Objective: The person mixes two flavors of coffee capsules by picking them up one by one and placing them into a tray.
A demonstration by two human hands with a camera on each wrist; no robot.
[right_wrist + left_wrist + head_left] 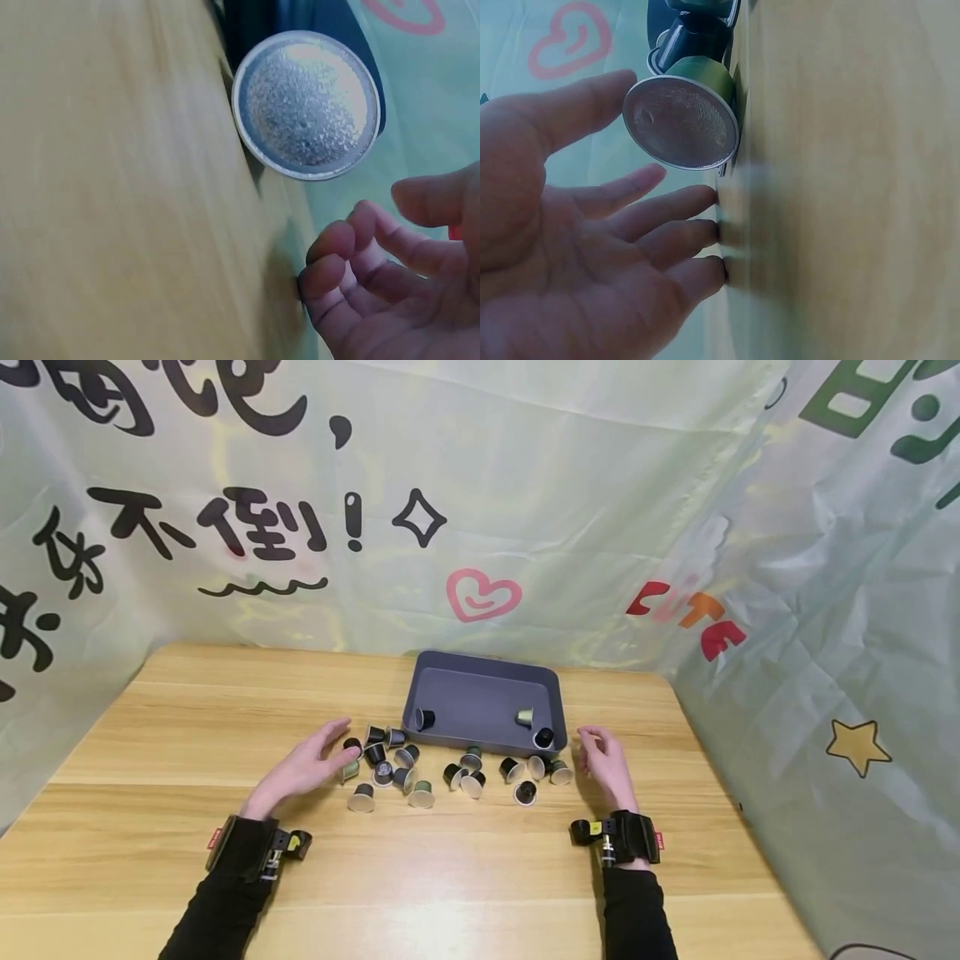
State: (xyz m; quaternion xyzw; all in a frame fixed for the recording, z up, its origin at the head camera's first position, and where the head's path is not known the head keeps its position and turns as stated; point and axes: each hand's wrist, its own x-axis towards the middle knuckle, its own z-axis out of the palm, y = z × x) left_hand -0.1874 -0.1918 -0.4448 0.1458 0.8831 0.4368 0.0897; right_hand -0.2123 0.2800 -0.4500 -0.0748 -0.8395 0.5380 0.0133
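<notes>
My left hand [311, 764] reaches toward the left end of a loose group of coffee capsules, thumb and fingers spread, holding nothing. In the left wrist view its thumb tip is right at the rim of a green capsule [682, 120], whose foil lid faces the camera. The other fingertips are low by the tabletop. My right hand [606, 764] is just right of the tray's front corner, fingers loosely bent and nothing between them. Nearest to it lies an olive-green capsule [561, 772]. The right wrist view shows a capsule's silver lid [307, 105] beyond the fingers.
A dark grey tray [480, 693] stands at the back of the wooden table [442, 885]. Inside are a black capsule [424, 719], a pale green one [524, 717] and another black one [543, 738]. Several capsules lie along its front. A printed cloth [562, 527] hangs behind.
</notes>
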